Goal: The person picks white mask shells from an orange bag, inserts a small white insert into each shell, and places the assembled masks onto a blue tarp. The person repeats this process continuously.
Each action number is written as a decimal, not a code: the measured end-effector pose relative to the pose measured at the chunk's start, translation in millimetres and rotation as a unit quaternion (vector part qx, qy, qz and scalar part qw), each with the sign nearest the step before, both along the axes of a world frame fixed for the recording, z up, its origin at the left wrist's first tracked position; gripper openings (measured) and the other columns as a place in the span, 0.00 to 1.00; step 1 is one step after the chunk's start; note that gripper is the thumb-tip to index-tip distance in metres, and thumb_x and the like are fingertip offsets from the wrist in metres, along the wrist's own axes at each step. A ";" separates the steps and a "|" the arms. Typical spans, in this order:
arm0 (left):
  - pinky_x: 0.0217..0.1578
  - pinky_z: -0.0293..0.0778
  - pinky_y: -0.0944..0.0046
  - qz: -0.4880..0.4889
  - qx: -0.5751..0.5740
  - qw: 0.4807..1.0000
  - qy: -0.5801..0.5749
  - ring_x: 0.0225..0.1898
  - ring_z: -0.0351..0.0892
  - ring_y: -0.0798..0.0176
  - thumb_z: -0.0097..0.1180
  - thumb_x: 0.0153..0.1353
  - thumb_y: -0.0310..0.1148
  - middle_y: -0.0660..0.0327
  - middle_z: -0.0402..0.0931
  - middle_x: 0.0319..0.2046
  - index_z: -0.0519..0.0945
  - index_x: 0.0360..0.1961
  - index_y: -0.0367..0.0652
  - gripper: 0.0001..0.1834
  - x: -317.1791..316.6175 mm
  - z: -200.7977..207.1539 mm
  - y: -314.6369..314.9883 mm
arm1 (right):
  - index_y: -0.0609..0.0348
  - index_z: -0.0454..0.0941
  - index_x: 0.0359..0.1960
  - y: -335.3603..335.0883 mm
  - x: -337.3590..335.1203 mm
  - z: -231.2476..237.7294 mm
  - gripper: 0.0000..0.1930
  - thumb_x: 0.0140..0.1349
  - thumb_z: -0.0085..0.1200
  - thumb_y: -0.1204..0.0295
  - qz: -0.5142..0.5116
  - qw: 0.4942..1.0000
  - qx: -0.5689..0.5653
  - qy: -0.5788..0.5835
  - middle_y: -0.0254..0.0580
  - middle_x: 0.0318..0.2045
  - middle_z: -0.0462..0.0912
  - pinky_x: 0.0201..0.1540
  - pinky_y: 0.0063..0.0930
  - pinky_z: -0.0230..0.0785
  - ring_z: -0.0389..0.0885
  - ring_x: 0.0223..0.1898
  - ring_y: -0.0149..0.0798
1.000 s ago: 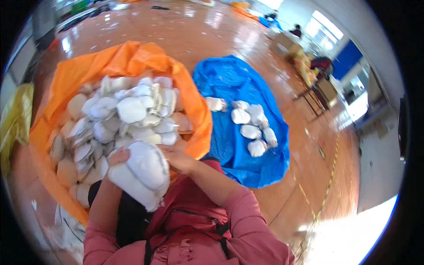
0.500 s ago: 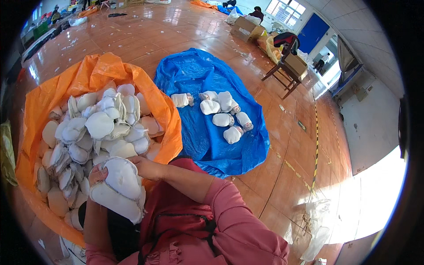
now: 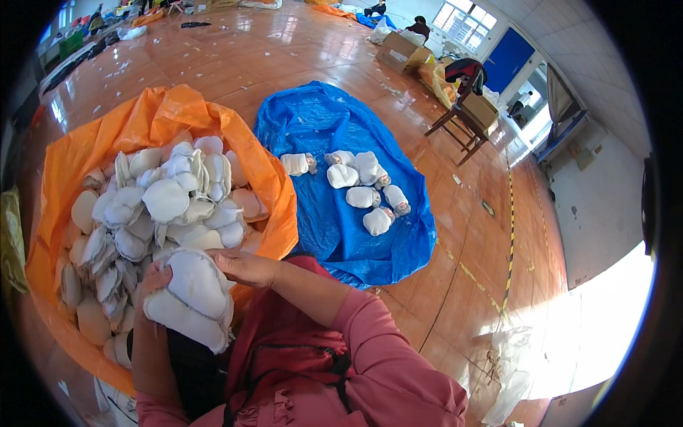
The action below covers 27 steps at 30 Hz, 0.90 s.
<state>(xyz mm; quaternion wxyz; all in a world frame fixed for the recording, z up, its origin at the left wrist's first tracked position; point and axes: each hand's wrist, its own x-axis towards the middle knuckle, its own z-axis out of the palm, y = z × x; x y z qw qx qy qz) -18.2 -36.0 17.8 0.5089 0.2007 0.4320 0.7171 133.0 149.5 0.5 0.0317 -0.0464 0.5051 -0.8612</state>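
You've got the white padded stack [image 3: 191, 300] between both hands, over your lap, at the near side of the orange sack [image 3: 279, 213]. Long axis looks to run roughly toward your body, near end canted right. Left hand [image 3: 156, 276] is part-closed on its left edge; right hand [image 3: 245, 269] pinches the far right edge. Both touch it, so neither is nearer; fingers underneath hidden, can't tell how they're spread. Loose pads [image 3: 165, 201] are heaped just ahead and to the left of your hands, closer to the left one. Blue sheet [image 3: 313, 238] is ahead-right, right-hand side, with the wrapped bundles [image 3: 367, 167] on it.

Vs one second ago: view has swung, stack was blurred, now sharp. Vs half a second ago: grip and stack nearly the same, only a slight view shift. Bundles look unchanged.
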 end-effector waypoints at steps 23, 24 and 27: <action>0.44 0.78 0.61 -0.035 -0.058 0.998 -0.006 0.41 0.82 0.61 0.66 0.56 0.39 0.56 0.79 0.45 0.70 0.59 0.36 0.32 16.6 -18.8 20.4 | 0.65 0.79 0.40 10.1 -13.2 1.0 0.14 0.51 0.60 0.75 -0.150 0.948 0.246 -0.136 0.39 0.35 0.81 0.43 0.27 0.70 0.76 0.39 0.31; 0.44 0.78 0.62 -0.041 -0.057 0.997 0.011 0.42 0.81 0.61 0.66 0.56 0.39 0.57 0.79 0.45 0.70 0.59 0.36 0.33 15.6 -19.8 19.4 | 0.66 0.79 0.41 8.6 -12.4 5.5 0.14 0.51 0.60 0.75 -0.157 0.939 0.275 -0.131 0.40 0.35 0.81 0.43 0.28 0.70 0.76 0.39 0.32; 0.45 0.77 0.62 -0.064 -0.045 0.995 0.060 0.43 0.80 0.62 0.69 0.52 0.41 0.57 0.77 0.46 0.70 0.60 0.38 0.36 16.4 -11.8 16.9 | 0.67 0.79 0.42 9.8 -10.7 10.0 0.16 0.51 0.60 0.73 -0.182 0.907 0.367 -0.096 0.44 0.36 0.82 0.44 0.29 0.70 0.78 0.39 0.35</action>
